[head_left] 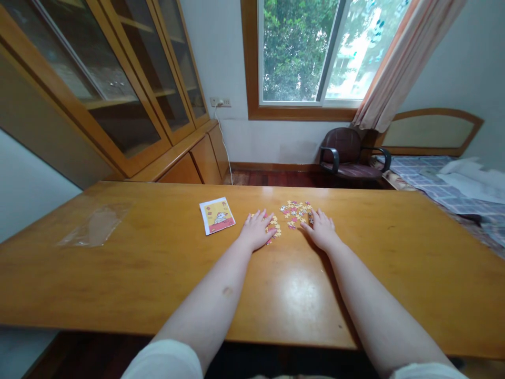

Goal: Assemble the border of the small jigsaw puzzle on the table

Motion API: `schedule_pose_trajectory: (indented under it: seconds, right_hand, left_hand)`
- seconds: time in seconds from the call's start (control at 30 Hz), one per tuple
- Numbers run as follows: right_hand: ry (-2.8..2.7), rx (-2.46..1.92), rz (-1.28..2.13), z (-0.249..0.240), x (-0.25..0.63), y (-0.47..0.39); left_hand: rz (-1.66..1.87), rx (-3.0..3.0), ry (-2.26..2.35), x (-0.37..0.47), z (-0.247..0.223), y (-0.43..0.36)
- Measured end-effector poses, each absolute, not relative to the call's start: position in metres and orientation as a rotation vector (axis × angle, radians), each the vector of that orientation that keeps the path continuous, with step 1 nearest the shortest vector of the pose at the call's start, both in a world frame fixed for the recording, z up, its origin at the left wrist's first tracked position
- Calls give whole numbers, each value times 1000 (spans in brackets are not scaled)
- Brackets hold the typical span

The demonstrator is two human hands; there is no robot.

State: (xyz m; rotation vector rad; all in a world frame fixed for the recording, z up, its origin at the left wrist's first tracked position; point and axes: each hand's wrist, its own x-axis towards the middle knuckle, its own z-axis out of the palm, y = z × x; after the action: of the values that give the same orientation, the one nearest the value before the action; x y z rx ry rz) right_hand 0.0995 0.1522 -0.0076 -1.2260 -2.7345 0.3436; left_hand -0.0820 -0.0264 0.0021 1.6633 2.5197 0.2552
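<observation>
Small yellow and pink jigsaw puzzle pieces [294,211] lie loose on the wooden table [158,284] in two groups. My left hand [255,230] rests palm down over the left group, fingers spread, hiding part of it. At the right edge of the other group is my right hand [321,230], its fingers apart and its thumb toward the pieces. A few dark-looking pieces show beside its fingers. Left of my left hand lies a square picture card [217,215], yellow and pink with a white cartoon figure and a pale border.
A crumpled clear plastic bag [97,226] lies on the table's left side. Beyond the far edge are a glass-door cabinet [169,126], a dark red armchair [347,152] and a bed [453,179] under a window [303,52].
</observation>
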Motion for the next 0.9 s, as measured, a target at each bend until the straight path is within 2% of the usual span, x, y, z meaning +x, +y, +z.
schedule_pose_trajectory:
  seconds: [0.73,0.8,0.9]
  right_hand:
    - [-2639,-1086,430,-14,99,148]
    - [-2609,-953,472,-11,97,143]
    - [-2592,-530,562,-4,94,130]
  left_hand:
    - [150,2057,2057,-50,2,-35]
    - [196,2060,2015,-45,3,-36]
    - [356,2012,2060,-42,10,-42]
